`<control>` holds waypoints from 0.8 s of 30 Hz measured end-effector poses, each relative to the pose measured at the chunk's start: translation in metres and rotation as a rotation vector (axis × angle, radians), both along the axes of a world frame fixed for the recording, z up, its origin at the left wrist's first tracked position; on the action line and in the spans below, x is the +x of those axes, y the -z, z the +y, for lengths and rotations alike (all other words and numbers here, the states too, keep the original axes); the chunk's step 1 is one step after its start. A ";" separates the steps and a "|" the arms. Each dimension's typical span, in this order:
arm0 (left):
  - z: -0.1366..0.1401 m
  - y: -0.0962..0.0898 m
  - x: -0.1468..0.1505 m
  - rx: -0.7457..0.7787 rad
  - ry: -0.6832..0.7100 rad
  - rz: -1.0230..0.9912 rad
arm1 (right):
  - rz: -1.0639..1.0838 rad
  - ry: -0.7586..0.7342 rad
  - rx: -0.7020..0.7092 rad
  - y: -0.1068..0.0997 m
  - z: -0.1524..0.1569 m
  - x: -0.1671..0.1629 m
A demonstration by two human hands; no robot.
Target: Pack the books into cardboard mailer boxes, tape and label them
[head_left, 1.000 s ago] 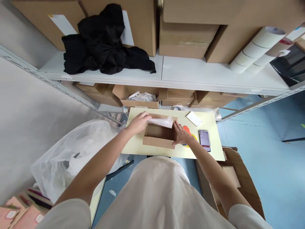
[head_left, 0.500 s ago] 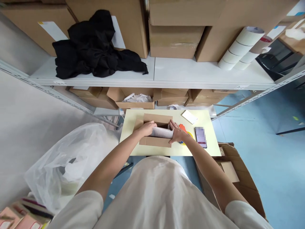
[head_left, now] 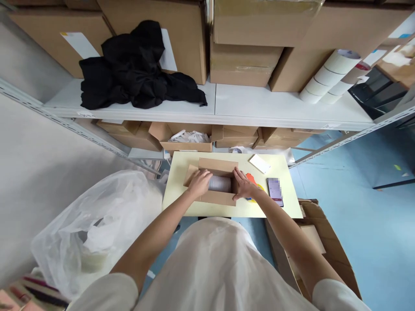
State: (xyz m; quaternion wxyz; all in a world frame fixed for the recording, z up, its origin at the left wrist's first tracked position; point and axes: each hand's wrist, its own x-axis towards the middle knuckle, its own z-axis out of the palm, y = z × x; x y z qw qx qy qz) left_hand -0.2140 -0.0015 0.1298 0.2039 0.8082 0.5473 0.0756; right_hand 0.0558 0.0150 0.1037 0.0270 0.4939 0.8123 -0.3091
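Observation:
On the small pale-yellow table, an open cardboard box (head_left: 218,199) stands with its flaps spread. A whitish-grey wrapped cylinder (head_left: 219,184) lies lengthwise inside it, below the rim. My left hand (head_left: 199,183) is curled over the box's left end, fingertips at the cylinder's left end; part of that end is hidden by the fingers. At the opposite end, my right hand (head_left: 244,185) grips the box, fingers at the far corner and thumb at the near flap. Just beyond the right hand, partly covered by it, is an orange, yellow and blue object (head_left: 251,178), perhaps a tape dispenser.
A phone (head_left: 275,191) and a white rectangular item (head_left: 260,164) lie on the table's (head_left: 175,203) right side. Behind rises a shelf (head_left: 240,101) with boxes, black cloth (head_left: 136,73) and tape rolls (head_left: 327,80). A plastic bag (head_left: 106,224) stands left, a large carton (head_left: 337,246) right.
The cylinder has gone down from rim height into the box. My right hand has come off the cylinder's end onto the box's right end. The view has shifted slightly.

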 end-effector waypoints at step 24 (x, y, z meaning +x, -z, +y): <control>-0.025 0.022 -0.087 -0.136 0.346 -0.082 | 0.262 -0.082 0.045 -0.004 -0.057 0.012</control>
